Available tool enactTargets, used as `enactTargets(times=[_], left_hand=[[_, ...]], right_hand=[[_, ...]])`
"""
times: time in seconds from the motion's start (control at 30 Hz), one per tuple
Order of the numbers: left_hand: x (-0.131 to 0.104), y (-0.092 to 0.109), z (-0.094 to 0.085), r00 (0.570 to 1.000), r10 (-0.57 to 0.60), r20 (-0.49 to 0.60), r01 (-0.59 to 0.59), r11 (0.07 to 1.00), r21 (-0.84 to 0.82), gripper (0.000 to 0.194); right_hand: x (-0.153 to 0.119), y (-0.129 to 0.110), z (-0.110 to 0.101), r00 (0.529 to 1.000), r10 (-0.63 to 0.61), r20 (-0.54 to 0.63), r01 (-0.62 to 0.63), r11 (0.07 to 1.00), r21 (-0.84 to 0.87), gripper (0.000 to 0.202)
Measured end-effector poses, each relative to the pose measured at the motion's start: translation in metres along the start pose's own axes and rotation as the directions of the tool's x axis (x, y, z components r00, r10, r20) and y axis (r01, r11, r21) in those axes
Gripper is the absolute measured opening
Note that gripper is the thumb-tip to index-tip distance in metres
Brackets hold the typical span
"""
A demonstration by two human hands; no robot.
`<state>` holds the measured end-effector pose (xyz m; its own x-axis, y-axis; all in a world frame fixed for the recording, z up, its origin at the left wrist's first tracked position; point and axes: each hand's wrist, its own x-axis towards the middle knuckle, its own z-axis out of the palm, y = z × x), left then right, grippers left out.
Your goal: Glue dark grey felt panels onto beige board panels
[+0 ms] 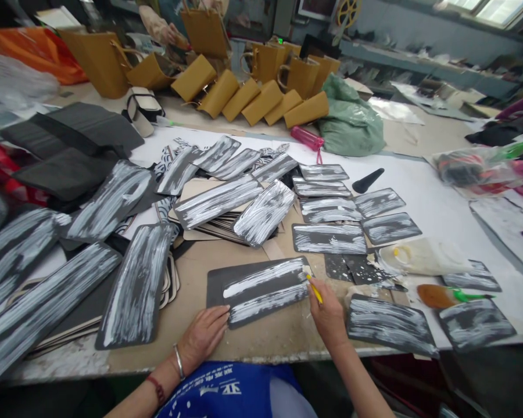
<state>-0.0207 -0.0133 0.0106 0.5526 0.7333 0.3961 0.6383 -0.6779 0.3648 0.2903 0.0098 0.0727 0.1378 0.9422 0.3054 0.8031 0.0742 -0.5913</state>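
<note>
One brush (316, 290) pinched in R hand (329, 313), L hand (204, 334) flat at panel (261, 287) btm edge, bare board (274, 343) below.

A worktable (403, 132) beneath brown board (192, 278), white paper (422, 186), white-streaked dark panels (261, 292) and a green bag (351, 119).

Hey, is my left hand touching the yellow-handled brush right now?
Apart. The head view shows the left hand by the streaked panel, the yellow-handled brush in the right hand, and a wide gap between.
</note>
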Motion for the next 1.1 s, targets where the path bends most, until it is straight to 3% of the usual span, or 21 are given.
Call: enactTargets(times=[0.13, 0.27, 0.4, 0.53, 0.6, 0.67, 0.77, 0.87, 1.0, 1.1], left_hand=[[0.0, 0.003, 0.001, 1.0, -0.027, 0.008, 0.026, 1.0, 0.004, 0.026], [-0.003, 0.01, 0.003, 0.996, -0.087, 0.011, 0.086, 0.996, 0.035, 0.028], [-0.006, 0.015, 0.005, 0.989, -0.143, 0.021, 0.142, 0.989, 0.044, 0.027], [-0.006, 0.015, 0.004, 0.989, -0.147, 0.029, 0.146, 0.989, 0.021, 0.027], [-0.007, 0.014, 0.004, 0.99, -0.138, 0.029, 0.138, 0.99, 0.013, 0.028], [-0.007, 0.012, 0.004, 0.99, -0.133, 0.04, 0.133, 0.991, 0.005, 0.029], [-0.009, 0.009, 0.004, 0.991, -0.121, 0.051, 0.122, 0.992, -0.013, 0.031], [-0.01, 0.007, 0.004, 0.992, -0.111, 0.055, 0.112, 0.993, -0.027, 0.034], [-0.011, 0.005, 0.004, 0.994, -0.09, 0.061, 0.091, 0.996, -0.025, 0.035], [-0.012, 0.003, 0.003, 0.995, -0.065, 0.073, 0.066, 0.998, -0.013, 0.035]], right_hand=[[-0.004, -0.026, 0.001, 0.998, 0.032, 0.05, -0.038, 0.991, 0.127, 0.023], [-0.011, -0.064, 0.009, 0.963, 0.233, 0.137, -0.267, 0.9, 0.344, 0.025], [-0.012, -0.091, 0.038, 0.865, 0.386, 0.32, -0.5, 0.71, 0.496, 0.032], [-0.015, -0.105, 0.073, 0.826, 0.393, 0.403, -0.563, 0.594, 0.574, 0.035], [-0.017, -0.102, 0.082, 0.823, 0.395, 0.408, -0.568, 0.592, 0.572, 0.037], [-0.019, -0.093, 0.081, 0.833, 0.407, 0.375, -0.552, 0.648, 0.524, 0.037], [-0.02, -0.076, 0.062, 0.864, 0.44, 0.244, -0.504, 0.765, 0.402, 0.036], [-0.025, -0.076, 0.044, 0.875, 0.459, 0.155, -0.483, 0.805, 0.345, 0.036], [-0.038, -0.094, 0.055, 0.836, 0.464, 0.293, -0.549, 0.715, 0.433, 0.039], [-0.039, -0.086, 0.064, 0.83, 0.452, 0.325, -0.556, 0.703, 0.443, 0.041]])
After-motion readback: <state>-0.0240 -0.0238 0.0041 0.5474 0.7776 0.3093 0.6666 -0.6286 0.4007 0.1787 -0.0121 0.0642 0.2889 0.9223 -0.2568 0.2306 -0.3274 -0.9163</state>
